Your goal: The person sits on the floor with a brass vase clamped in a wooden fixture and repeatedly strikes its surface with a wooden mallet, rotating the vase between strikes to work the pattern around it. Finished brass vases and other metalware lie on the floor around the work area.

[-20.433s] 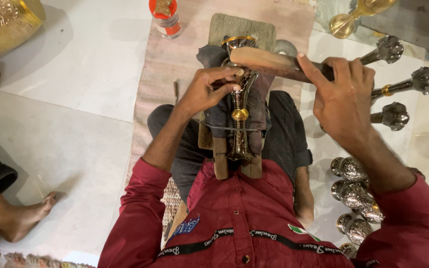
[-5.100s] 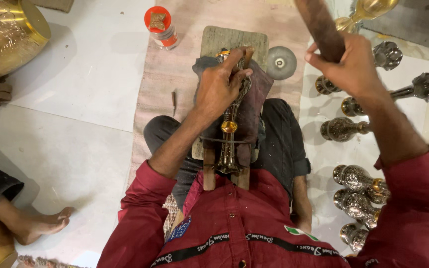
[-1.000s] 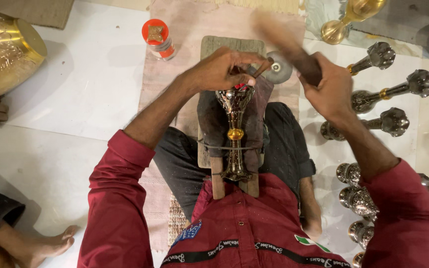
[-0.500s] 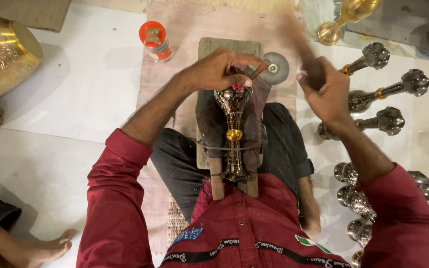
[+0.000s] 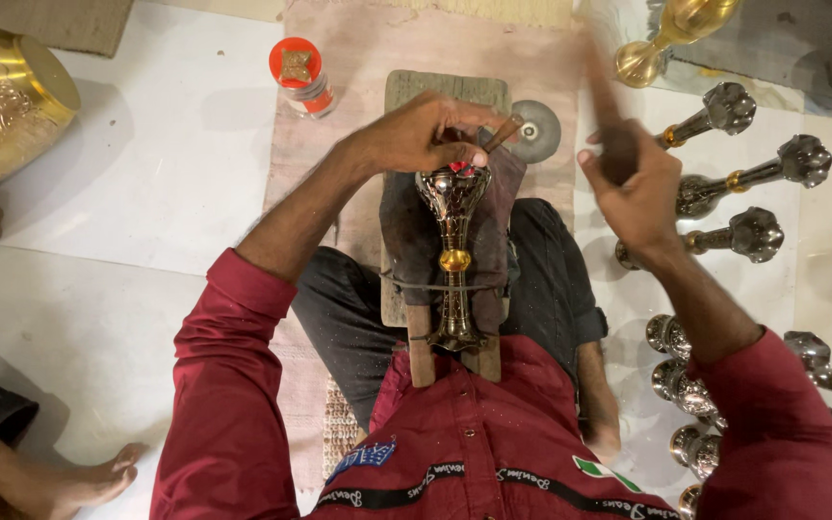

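One ornate metal stand (image 5: 453, 252) lies strapped on one wooden block (image 5: 445, 91). Three silver stands (image 5: 758, 171) lie on the floor at right, with roughly five more pieces (image 5: 683, 390) below them, partly hidden. One red-capped jar (image 5: 299, 74), one grey disc (image 5: 536, 131), one brass pot (image 5: 7, 106), one gold goblet (image 5: 671, 34).

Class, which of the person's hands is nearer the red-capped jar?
Left. The left hand sits just right of the red-capped jar; the right hand is farther right, beyond the goblet.

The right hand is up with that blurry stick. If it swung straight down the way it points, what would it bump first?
Probably the thin tool that the left hand holds against the metal goblet. The right hand is blurred, so depth is uncertain.
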The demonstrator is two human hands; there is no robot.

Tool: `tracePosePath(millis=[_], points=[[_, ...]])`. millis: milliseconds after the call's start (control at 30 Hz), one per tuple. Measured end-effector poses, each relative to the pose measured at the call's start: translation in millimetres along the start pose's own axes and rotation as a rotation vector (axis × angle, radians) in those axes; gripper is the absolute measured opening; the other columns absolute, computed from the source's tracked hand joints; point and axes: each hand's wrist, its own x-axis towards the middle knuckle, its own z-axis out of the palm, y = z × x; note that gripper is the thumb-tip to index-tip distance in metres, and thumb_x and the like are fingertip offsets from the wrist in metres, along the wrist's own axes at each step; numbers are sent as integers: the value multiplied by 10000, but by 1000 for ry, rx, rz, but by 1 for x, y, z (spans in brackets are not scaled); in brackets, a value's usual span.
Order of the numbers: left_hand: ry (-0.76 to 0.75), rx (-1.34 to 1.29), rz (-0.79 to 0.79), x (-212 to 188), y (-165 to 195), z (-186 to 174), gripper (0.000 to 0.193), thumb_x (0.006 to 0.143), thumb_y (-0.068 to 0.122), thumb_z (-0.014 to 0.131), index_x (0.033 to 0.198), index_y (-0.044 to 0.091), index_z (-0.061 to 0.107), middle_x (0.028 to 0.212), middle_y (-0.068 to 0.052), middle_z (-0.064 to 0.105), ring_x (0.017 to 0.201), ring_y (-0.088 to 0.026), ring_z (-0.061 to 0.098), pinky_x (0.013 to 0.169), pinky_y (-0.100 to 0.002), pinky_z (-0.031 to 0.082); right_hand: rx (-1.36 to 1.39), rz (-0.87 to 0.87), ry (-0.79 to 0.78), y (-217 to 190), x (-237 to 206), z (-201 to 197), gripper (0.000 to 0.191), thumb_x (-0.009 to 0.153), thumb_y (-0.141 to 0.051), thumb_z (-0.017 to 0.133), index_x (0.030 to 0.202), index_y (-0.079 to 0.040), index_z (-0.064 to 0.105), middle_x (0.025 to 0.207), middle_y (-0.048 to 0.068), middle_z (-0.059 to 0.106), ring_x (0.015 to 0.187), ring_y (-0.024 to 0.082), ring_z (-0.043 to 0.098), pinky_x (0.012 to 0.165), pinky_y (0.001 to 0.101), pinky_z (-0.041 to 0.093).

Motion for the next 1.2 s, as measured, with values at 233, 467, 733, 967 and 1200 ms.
tracePosePath(millis=[233, 467, 733, 967, 1200], points=[[93, 19, 280, -4, -1, 1, 451, 965, 197, 782, 1384, 107, 640, 1283, -128, 751, 1032, -245, 773, 982, -420, 598, -485, 83, -221, 17, -6, -7, 297, 928, -240, 753, 1136, -55, 650, 774, 178, 683, 764, 389, 696, 681, 500, 527], [376, -11, -75, -35, 4, 29, 426, 971, 148, 736, 1384, 168, 635, 998, -50, 810, 753, -149, 756, 703, -329, 627, -620, -26, -379, 26, -1, -3, 394, 828, -243, 771, 1177, -96, 665, 817, 188, 710, 753, 407, 695, 668, 528, 538], [585, 17, -21, -36, -9, 48, 528, 978, 145, 776, 1453, 126, 545, 895, -44, 798, 750, -87, 753, 681, -286, 618, -671, -42, -406, 9, 53, -28, 385, 790, -226, 802, 1142, -111, 694, 812, 142, 731, 716, 338, 710, 625, 498, 534], [576, -27, -27, -36, -3, 50, 508, 982, 129, 757, 1448, 111, 558, 872, -45, 788, 741, -73, 751, 630, -255, 614, -449, -313, -333, 2, 80, -30, 329, 975, -225, 772, 1267, -83, 716, 923, 113, 748, 718, 203, 698, 653, 375, 542], [549, -63, -14, -35, -4, 46, 481, 972, 88, 750, 1429, 107, 600, 849, -50, 794, 693, -69, 730, 620, -252, 601, -499, -324, -314, -5, 82, -31, 221, 980, -167, 751, 1186, -89, 728, 865, 90, 736, 682, 193, 668, 618, 377, 503]])
